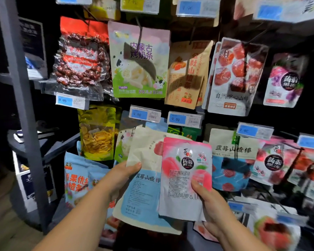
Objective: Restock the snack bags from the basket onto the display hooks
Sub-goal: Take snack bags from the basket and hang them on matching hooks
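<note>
We hold two snack bags up before the rack of hanging packets, low in our view toward 6 o'clock. Our left grip [123, 176] curls round the left edge of a beige-and-blue pouch [143, 196], thumb pressed on its face. Our right grip [208, 201] pinches the lower right of a pink peach pouch [185, 178], which overlaps the first pouch's right edge. Neither pouch hangs on a hook yet. Room is tight: packets crowd every side, price tags [145, 114] jut out just above the pouches at 12 o'clock, and a grey upright post [20, 105] closes off 9 o'clock. The held pouches hide the packets behind them, the frame cuts off the rows at 12 and 3 o'clock, and much print is blurred. The beige pouch looks flat and matt like paper, the pink one smooth with a sheen. At 10 o'clock a clear bag of red dates [80, 58] is glossy and crinkled.
</note>
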`<state>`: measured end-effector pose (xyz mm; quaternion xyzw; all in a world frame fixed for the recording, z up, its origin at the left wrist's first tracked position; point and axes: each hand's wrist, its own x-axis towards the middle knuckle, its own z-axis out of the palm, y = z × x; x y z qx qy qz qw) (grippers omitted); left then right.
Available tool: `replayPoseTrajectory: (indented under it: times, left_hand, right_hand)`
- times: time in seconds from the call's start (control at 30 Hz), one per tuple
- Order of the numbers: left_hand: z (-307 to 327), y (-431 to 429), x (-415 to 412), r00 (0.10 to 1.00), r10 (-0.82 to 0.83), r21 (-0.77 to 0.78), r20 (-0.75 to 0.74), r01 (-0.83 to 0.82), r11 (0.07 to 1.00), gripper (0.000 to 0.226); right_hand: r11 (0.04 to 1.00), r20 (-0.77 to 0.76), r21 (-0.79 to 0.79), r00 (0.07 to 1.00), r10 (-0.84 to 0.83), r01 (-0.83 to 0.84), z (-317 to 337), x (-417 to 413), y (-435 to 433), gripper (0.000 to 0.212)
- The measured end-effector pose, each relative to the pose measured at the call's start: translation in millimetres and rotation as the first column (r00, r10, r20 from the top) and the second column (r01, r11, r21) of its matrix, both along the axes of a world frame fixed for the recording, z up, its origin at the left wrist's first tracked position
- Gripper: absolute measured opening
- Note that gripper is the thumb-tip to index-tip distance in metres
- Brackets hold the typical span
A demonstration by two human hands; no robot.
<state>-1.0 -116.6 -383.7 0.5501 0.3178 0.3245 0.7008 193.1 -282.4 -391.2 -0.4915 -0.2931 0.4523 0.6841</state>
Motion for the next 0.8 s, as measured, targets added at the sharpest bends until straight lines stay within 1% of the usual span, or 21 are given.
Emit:
replayPoseTrajectory:
  times: [0.07, 0.17, 0.23, 0.33, 0.47, 0.57, 0.6, 0.67, 0.73, 0.77, 0.8]
  left_hand:
    - [4, -12, 11, 1.0, -0.017, 0.01, 0.011, 0.016, 1.0, 0.027]
    - [11, -35, 32, 0.999, -0.031, 0.022, 0.03, 0.03, 0.999, 0.02]
    - [12, -48, 48, 0.999, -0.032, 0.043, 0.04, 0.03, 0.999, 0.018]
    - [12, -68, 72, 0.998, -0.045, 0.061, 0.052, 0.042, 0.997, 0.02]
    - [16, -90, 98, 0.996, -0.073, 0.036, 0.045, 0.071, 0.997, 0.024]
    - [14, -101, 111, 0.985, -0.142, -0.043, 0.099, 0.147, 0.988, 0.031]
    - [11, -103, 113, 0.983, -0.156, -0.061, 0.094, 0.162, 0.985, 0.033]
    - [8, -108, 118, 0.971, -0.21, -0.14, 0.114, 0.225, 0.964, 0.038]
    - [5, -111, 121, 0.948, -0.263, -0.272, 0.177, 0.304, 0.913, 0.052]
    - [3, -114, 122, 0.926, -0.292, -0.35, 0.238, 0.363, 0.864, 0.062]
    - [-4, -111, 124, 0.917, -0.303, -0.397, 0.261, 0.388, 0.832, 0.072]
  right_hand:
    - [1.0, -0.008, -0.005, 1.0, -0.027, 0.027, 3, 6, -12, 0.038]
    - [0.998, -0.051, -0.008, 0.996, -0.069, 0.068, 9, 18, -31, 0.036]
    - [0.995, -0.061, -0.013, 0.993, -0.102, 0.102, 13, 26, -42, 0.038]
    - [0.985, -0.057, -0.021, 0.983, -0.172, 0.171, 19, 40, -57, 0.044]
    - [0.965, -0.056, -0.038, 0.964, -0.261, 0.259, 26, 60, -77, 0.045]
    - [0.952, -0.04, -0.038, 0.951, -0.306, 0.304, 31, 73, -86, 0.045]
    - [0.946, -0.041, -0.046, 0.946, -0.323, 0.321, 32, 76, -89, 0.043]
    - [0.938, -0.052, -0.048, 0.937, -0.346, 0.344, 34, 83, -93, 0.031]
    - [0.933, -0.077, -0.04, 0.93, -0.359, 0.357, 37, 90, -97, 0.021]
    - [0.93, -0.094, -0.037, 0.926, -0.367, 0.365, 38, 94, -99, 0.019]
    - [0.927, -0.107, -0.038, 0.921, -0.375, 0.373, 39, 97, -100, 0.017]
